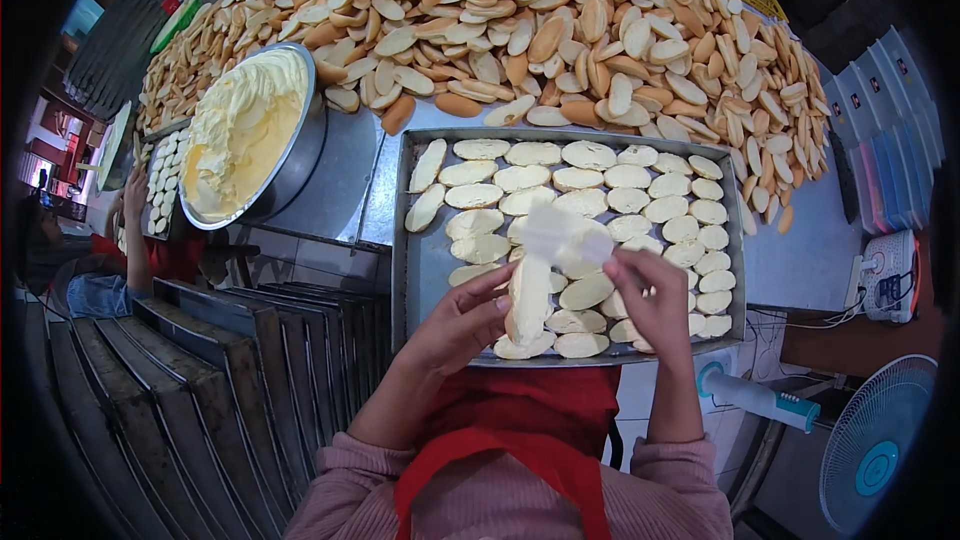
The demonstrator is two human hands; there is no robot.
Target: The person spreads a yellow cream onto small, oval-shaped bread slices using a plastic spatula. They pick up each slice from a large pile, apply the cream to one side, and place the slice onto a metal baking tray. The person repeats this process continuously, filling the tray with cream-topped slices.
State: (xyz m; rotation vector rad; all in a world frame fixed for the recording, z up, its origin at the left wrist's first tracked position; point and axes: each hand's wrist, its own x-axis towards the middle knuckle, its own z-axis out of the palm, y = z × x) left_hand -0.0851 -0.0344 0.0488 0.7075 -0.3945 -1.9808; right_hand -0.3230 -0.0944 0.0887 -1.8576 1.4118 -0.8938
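Note:
Between the fingers and thumb of my left hand (462,324) is an oval bread slice (531,302), its upper face coated with pale cream. My right hand (648,290) grips a flat whitish scraper (562,237), blurred by motion, over the far end of that slice. Below both hands lies a large metal tray (425,285) with rows of bread slices, many with a pale coated face up. Part of the rows is hidden by my hands and the scraper. To the left, a metal bowl (312,120) holds a heap of yellowish cream (240,130).
A big pile of bread slices (560,30) covers the table's far side. Upright dark trays (210,360) stand at lower left, near another person's arm (137,230) and a smaller filled tray (165,185). A fan (875,460) and plastic bins (890,160) are at right.

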